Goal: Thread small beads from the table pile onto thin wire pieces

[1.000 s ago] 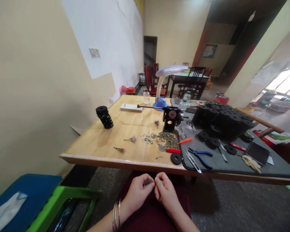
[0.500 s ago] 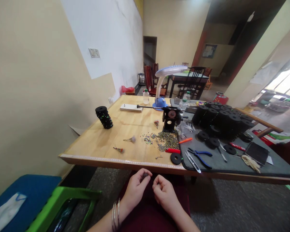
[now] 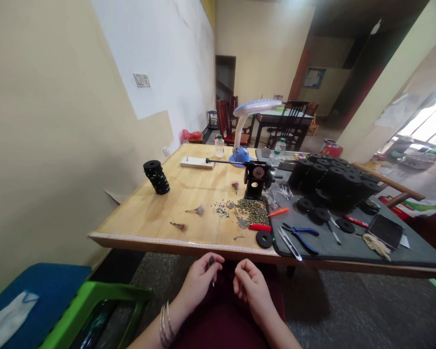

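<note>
Both my hands hover over my lap, just below the front edge of the wooden table. My left hand, with bangles at the wrist, pinches a small dark piece between thumb and fingers; a thin bit hangs from it. My right hand is a little apart from it, fingers curled, and I cannot tell if anything is in it. On the table ahead lie a heap of small beads, a black winding device and a black disc.
Blue pliers, scissors and several black spools lie on a dark mat at the right. A spool stack and a desk lamp stand farther back. A green stool is at my left.
My hands were touching at the fingertips, then drew apart. The left hand rose slightly toward the table edge with the small piece in it.
</note>
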Demonstrator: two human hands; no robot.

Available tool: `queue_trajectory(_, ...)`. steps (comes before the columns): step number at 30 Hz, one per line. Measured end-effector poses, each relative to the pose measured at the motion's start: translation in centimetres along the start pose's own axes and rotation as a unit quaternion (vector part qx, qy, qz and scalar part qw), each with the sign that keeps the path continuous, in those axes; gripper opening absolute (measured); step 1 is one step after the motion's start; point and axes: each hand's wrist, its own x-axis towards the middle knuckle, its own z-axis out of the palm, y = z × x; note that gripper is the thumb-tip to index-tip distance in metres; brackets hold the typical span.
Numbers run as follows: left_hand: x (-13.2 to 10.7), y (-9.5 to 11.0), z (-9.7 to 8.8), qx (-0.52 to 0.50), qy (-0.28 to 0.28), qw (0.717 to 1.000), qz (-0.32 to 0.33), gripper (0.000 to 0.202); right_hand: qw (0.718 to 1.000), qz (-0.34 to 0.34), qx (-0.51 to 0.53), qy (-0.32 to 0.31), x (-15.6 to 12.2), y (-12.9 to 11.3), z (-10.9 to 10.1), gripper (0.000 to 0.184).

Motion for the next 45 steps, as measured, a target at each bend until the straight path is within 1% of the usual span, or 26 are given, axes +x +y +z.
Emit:
queue_trajectory(3, -0.3, 0.7, 0.6, -0.027, -0.058, 0.998, -0.030, 0.025, 1.000, 0.000, -0.011, -0.006, 0.0, 0.1, -0.1, 0.033)
queue_trajectory(5, -0.3, 1.0, 0.9, -0.040, -0.074, 0.996, -0.039, 0.026, 1.000, -0.004, -0.023, -0.013, 0.1, 0.3, -0.1, 0.034)
queue_trajectory(8, -0.1, 1.1, 1.0, -0.044, -0.047, 0.997, -0.033, 0.027, 0.999, -0.015, -0.037, -0.021, 0.3, 0.6, -0.3, 0.035)
queue_trajectory(10, 0.1, 1.0, 0.8, -0.039, -0.021, 0.999, -0.025, 0.028, 0.999, -0.022, -0.041, -0.021, 0.3, 0.8, -0.3, 0.036)
queue_trajectory(12, 0.2, 1.0, 0.5, -0.030, -0.006, 0.999, -0.019, 0.029, 0.998, -0.027, -0.045, -0.025, 0.4, 0.8, -0.5, 0.035)
queue_trajectory(14, 0.3, 1.1, 0.3, -0.017, -0.003, 1.000, -0.012, 0.029, 0.997, -0.033, -0.061, -0.029, 0.4, 0.7, -0.7, 0.035)
queue_trajectory(16, 0.3, 1.2, 0.1, 0.010, -0.005, 1.000, 0.000, 0.029, 0.995, -0.048, -0.085, -0.017, 0.3, 0.4, -0.9, 0.035)
queue_trajectory(18, 0.3, 1.4, 0.2, 0.050, -0.004, 0.998, 0.023, 0.028, 0.992, -0.078, -0.097, 0.009, 0.4, 0.0, -1.1, 0.038)
queue_trajectory(20, 0.2, 1.6, 0.3, 0.095, -0.004, 0.994, 0.048, 0.026, 0.991, -0.108, -0.081, 0.014, 0.4, -0.4, -1.1, 0.041)
queue_trajectory(22, 0.0, 1.8, 0.6, 0.136, -0.009, 0.988, 0.068, 0.024, 0.992, -0.117, -0.045, -0.014, 0.4, -0.7, -0.8, 0.042)
queue_trajectory(24, -0.2, 1.9, 0.8, 0.170, -0.013, 0.982, 0.084, 0.023, 0.993, -0.110, -0.016, -0.049, 0.4, -0.8, -0.4, 0.041)
queue_trajectory(26, -0.5, 1.9, 0.9, 0.197, -0.013, 0.975, 0.101, 0.021, 0.992, -0.104, -0.015, -0.066, 0.4, -0.7, -0.1, 0.038)
queue_trajectory(30, -0.8, 2.1, 0.9, 0.244, -0.015, 0.962, 0.122, 0.018, 0.988, -0.123, -0.061, -0.068, 0.4, -0.3, -0.1, 0.034)
queue_trajectory(35, -0.9, 2.6, 0.8, 0.263, -0.013, 0.956, 0.132, 0.015, 0.976, -0.133, -0.143, -0.094, 0.3, -0.2, -0.5, 0.030)
queue_trajectory(39, -0.8, 2.6, 0.7, 0.281, -0.016, 0.950, 0.132, 0.014, 0.962, -0.162, -0.208, -0.075, 0.5, 0.0, -0.6, 0.025)
queue_trajectory(42, -0.4, 2.9, 0.2, 0.321, -0.025, 0.935, 0.147, 0.013, 0.959, -0.165, -0.224, -0.057, 0.6, 0.2, -0.6, 0.027)
queue_trajectory(44, 0.4, 3.6, -0.5, 0.378, -0.018, 0.909, 0.173, 0.015, 0.964, -0.158, -0.212, -0.040, 0.7, 0.3, -0.6, 0.030)
queue_trajectory(45, 0.9, 4.0, -0.8, 0.415, -0.007, 0.891, 0.186, 0.016, 0.970, -0.147, -0.193, -0.030, 0.7, 0.4, -0.6, 0.031)
